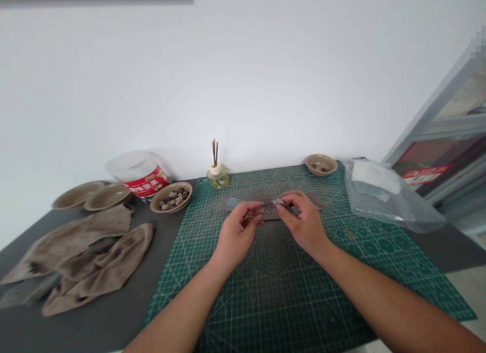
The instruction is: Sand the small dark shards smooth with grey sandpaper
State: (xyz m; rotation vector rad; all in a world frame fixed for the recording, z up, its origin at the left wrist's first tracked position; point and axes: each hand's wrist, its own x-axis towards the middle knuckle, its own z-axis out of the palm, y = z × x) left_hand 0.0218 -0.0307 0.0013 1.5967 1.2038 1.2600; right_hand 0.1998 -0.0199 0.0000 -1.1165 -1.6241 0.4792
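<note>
Green cutting mat [341, 272], head view: your right grip [301, 219] pinches a small pale-grey piece [280, 202] above a flat brown strip [315, 201] mid-mat on the desk [114, 322]. Your left grip [237, 231] is pressed together alongside, its contents unclear.

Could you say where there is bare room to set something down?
Bare: the mat's left strip beside the cloths, and its right side before the bag. Crowded: the far edge with bowls, tub and bottle; the middle, where left hand and right hand pinch pieces.
</note>
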